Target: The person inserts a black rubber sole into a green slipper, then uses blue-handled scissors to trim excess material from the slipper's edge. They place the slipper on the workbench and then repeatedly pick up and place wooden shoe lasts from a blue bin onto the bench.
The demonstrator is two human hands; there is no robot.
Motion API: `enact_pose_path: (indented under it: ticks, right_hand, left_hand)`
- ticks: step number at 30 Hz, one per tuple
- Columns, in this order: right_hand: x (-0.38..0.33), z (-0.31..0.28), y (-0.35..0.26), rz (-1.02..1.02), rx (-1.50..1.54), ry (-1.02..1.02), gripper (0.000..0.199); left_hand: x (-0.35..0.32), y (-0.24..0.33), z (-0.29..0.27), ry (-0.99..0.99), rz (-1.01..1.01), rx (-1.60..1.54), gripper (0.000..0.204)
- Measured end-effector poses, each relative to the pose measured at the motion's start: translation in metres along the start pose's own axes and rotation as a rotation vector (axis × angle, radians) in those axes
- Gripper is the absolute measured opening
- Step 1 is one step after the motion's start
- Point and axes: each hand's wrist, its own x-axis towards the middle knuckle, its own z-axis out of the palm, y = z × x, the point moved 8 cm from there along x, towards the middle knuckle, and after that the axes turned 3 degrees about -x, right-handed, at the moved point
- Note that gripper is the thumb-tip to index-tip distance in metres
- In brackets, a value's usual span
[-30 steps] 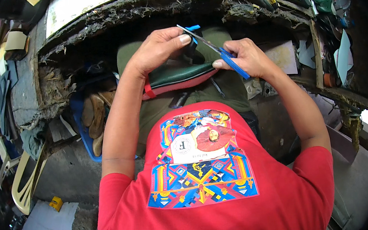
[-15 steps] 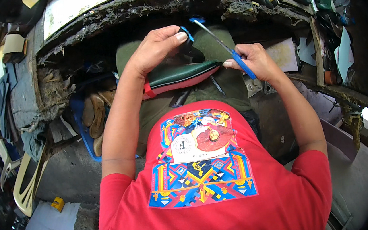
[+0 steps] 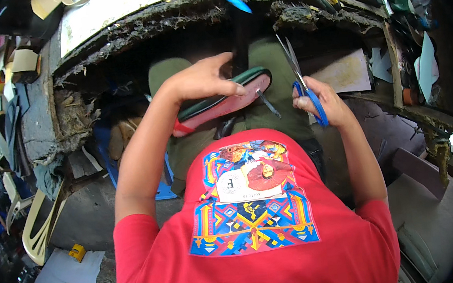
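Ragged bench edge (image 3: 132, 33) beyond 1 shoe (image 3: 216, 108)

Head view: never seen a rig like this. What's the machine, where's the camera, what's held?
There is no machine: a person works bare-handed. The picture comes from the left of two fisheye cameras worn on the head, looking down, so straight edges bend. The right hand holds blue-handled scissors, blades slightly apart. The left hand is at a green shoe with a pink underside, over the lap; whether it holds the shoe, I can't tell. Beyond is a workbench with a ragged front edge.
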Motion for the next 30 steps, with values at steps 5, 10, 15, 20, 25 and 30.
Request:
enact_pose_path:
  ticks: [5,10,15,20,25,30]
  right_hand:
    - [-0.003,0.009,0.002,0.013,-0.112,0.214,0.039]
    - [0.023,0.05,-0.034,-0.191,-0.213,0.111,0.046]
    - [0.059,0.073,-0.072,-0.216,-0.451,0.11,0.057]
    - [0.078,0.08,-0.092,-0.244,-0.359,0.126,0.056]
    - [0.088,0.08,-0.083,-0.221,-0.131,0.067,0.046]
    - [0.093,0.105,-0.07,-0.26,-0.201,-0.089,0.043]
  left_hand:
    - [-0.074,-0.004,-0.032,0.426,0.097,-0.658,0.106]
    - [-0.109,-0.009,-0.035,0.937,0.285,-0.733,0.088]
    - [-0.115,-0.002,-0.024,1.034,0.394,-0.685,0.083]
    - [-0.113,0.01,-0.02,1.094,0.446,-0.637,0.08]
    - [-0.1,-0.012,0.003,1.088,0.501,-0.759,0.075]
    - [-0.12,-0.054,0.034,1.068,0.344,-0.873,0.081]
